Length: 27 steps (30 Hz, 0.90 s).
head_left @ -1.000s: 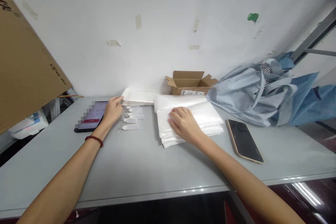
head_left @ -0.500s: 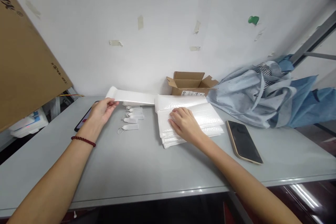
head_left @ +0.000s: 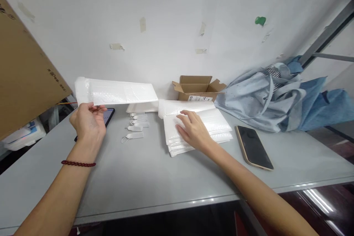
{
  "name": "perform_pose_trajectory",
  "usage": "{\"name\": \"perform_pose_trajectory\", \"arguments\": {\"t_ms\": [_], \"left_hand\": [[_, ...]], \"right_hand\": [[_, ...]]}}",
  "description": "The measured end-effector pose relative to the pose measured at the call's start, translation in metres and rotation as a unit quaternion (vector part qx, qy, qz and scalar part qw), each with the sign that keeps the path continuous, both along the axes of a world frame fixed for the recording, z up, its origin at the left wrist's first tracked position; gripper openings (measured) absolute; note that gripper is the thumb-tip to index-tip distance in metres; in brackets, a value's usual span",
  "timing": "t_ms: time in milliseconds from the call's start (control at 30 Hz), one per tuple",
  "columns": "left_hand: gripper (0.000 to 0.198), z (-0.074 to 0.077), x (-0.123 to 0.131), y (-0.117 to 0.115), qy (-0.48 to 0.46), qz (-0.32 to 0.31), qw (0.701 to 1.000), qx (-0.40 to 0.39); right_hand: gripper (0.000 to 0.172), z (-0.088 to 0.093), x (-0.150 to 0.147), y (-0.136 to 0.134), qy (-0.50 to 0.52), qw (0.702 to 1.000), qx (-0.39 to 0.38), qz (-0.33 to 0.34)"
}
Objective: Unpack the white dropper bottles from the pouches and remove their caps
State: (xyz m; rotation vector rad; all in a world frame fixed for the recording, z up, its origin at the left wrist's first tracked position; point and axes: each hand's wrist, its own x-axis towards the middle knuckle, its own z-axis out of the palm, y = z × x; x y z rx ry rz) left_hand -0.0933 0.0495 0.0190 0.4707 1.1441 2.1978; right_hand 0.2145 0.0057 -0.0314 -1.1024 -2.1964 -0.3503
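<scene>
My left hand (head_left: 90,120) pinches the lower left edge of a white bubble mailer (head_left: 121,92), which is raised off the table and stretches to the right. My right hand (head_left: 193,129) is over a stack of white bubble mailers (head_left: 171,129), fingers bent and apart; whether the fingertips press on the top one I cannot tell. Between my hands lie several small white tags with string loops (head_left: 135,135). Behind them is a flat white packet (head_left: 139,108), partly covered by the raised mailer.
A phone with a lit screen (head_left: 109,116) is half hidden behind my left hand. Another phone (head_left: 254,147) lies right of the stack. An open cardboard box (head_left: 197,86) stands by the wall, beside a heap of blue cloth bags (head_left: 257,99). A large carton (head_left: 27,70) leans in at left.
My left hand has moved left and toward me, lifting the bubble mailer clear of the stack's left side. My right hand stays over the stack, its fingers slightly more raised.
</scene>
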Motion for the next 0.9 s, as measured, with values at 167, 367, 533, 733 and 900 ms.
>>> {"name": "perform_pose_trajectory", "arguments": {"t_ms": [167, 367, 533, 733, 900], "left_hand": [[0.023, 0.005, 0.006, -0.004, -0.010, 0.003, 1.000, 0.010], [0.018, -0.010, 0.035, -0.009, 0.009, -0.154, 0.986, -0.060], [0.006, -0.028, 0.065, -0.025, 0.092, -0.353, 0.921, -0.138], [0.008, -0.025, 0.077, -0.041, 0.276, -0.544, 0.772, -0.180], [0.011, -0.020, 0.075, -0.047, 0.380, -0.607, 0.676, -0.172]], "right_hand": [[0.025, -0.001, -0.001, 0.000, 0.010, 1.000, 0.007, 0.011], [0.034, 0.001, -0.001, -0.001, 0.032, 0.997, 0.066, 0.035], [0.038, 0.006, -0.003, -0.006, -0.022, 0.992, 0.109, 0.061], [0.057, 0.007, -0.002, -0.010, -0.111, 0.993, 0.040, 0.012], [0.082, 0.011, 0.000, -0.012, -0.145, 0.989, -0.010, -0.004]]}}
